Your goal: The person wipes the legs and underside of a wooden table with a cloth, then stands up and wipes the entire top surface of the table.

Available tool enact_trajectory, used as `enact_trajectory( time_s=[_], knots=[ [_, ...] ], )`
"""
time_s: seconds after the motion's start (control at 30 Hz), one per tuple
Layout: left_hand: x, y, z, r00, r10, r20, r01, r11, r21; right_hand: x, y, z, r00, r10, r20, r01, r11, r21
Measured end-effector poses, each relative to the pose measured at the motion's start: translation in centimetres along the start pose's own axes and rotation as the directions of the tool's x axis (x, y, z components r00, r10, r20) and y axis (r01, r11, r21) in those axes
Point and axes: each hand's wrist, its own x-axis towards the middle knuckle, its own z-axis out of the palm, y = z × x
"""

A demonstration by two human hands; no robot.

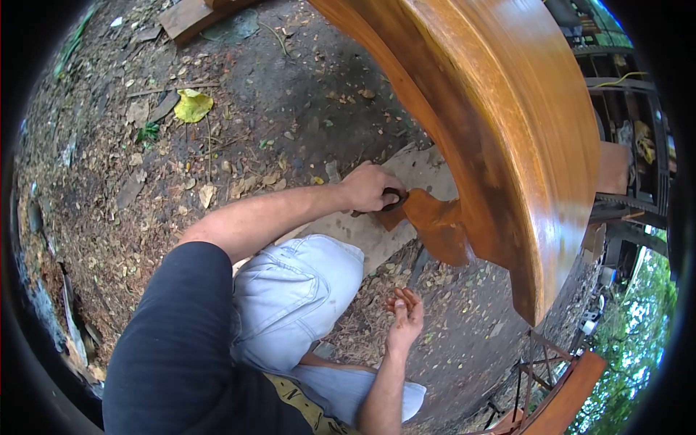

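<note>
A large varnished wooden tabletop or furniture piece [500, 123], glossy brown, curves down through the head view. Below its inner side, a stained wooden foot [438, 225] rests by a sheet of cardboard [380, 243]. My left hand [371, 188] is at the tip of this foot, its fingers closed round a small dark, rounded thing [394, 198] whose kind I cannot make out. Near my knee, my right hand [404, 319] is raised apart from the wood. Its fingertips are stained reddish brown and loosely curled, with nothing visible in them.
Dirt ground [312, 94] with dry leaves spreads around me, a yellow leaf [193, 106] on it. A wooden beam [190, 23] lies at the upper left. Another orange-brown wooden piece [569, 395] stands at the lower right. Shelving [627, 90] holds clutter at the right.
</note>
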Motion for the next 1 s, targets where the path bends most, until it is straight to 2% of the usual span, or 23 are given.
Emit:
enact_trajectory(
  time_s=[0.03, 0.13, 0.23, 0.33, 0.43, 0.5, 0.53, 0.63, 0.73, 0.83, 0.93, 1.0],
  knots=[
    [0.4, -0.5, 0.1, 1.000, 0.017, -0.018, -0.016, 1.000, 0.002, 0.2, 0.1, 0.2, 1.000, 0.010, 0.002, -0.010, 1.000, -0.006],
    [1.5, -1.1, 1.0, 0.996, -0.084, 0.009, 0.084, 0.996, -0.026, 0.1, 0.4, 0.5, 1.000, 0.001, 0.013, -0.001, 0.999, 0.046],
    [2.8, -2.0, 2.1, 0.995, -0.101, -0.006, 0.101, 0.994, 0.049, 0.0, -0.4, 0.5, 1.000, -0.005, 0.013, 0.006, 1.000, -0.003],
    [3.8, -2.9, 2.6, 0.989, -0.132, 0.071, 0.122, 0.983, 0.135, 0.1, 0.2, 0.6, 0.999, 0.025, 0.026, -0.024, 1.000, -0.015],
    [3.6, -3.3, 2.7, 0.949, -0.244, 0.199, 0.187, 0.945, 0.266, -0.1, 0.3, 0.9, 1.000, 0.013, 0.017, -0.013, 1.000, -0.017],
    [3.4, -3.0, 2.2, 0.947, -0.263, 0.185, 0.212, 0.942, 0.259, -0.2, 0.3, 0.8, 1.000, 0.007, 0.012, -0.007, 1.000, -0.002],
    [3.4, -2.9, 2.1, 0.945, -0.273, 0.179, 0.224, 0.941, 0.253, -0.2, 0.3, 0.8, 1.000, 0.006, 0.008, -0.006, 1.000, 0.005],
    [4.2, -4.2, 3.2, 0.993, -0.117, -0.022, 0.115, 0.990, -0.082, -0.2, 0.1, 0.7, 1.000, 0.007, 0.010, -0.007, 1.000, 0.004],
    [3.7, -4.3, 3.3, 0.965, -0.225, 0.139, 0.203, 0.967, 0.151, -0.2, 0.6, 0.7, 1.000, 0.009, 0.017, -0.009, 1.000, 0.002],
    [3.0, -5.3, 4.7, 0.910, -0.365, 0.197, 0.306, 0.911, 0.276, -0.2, 0.2, 0.8, 0.999, 0.040, -0.003, -0.040, 0.999, -0.008],
    [2.7, -3.6, 3.0, 0.871, -0.408, 0.274, 0.333, 0.900, 0.281, -0.1, 0.1, 0.7, 1.000, -0.005, 0.022, 0.005, 1.000, -0.011],
    [2.8, -4.1, 4.0, 0.921, -0.357, 0.157, 0.321, 0.922, 0.217, -0.2, 0.2, 0.8, 1.000, 0.002, 0.021, -0.001, 1.000, -0.021]
  ],
)
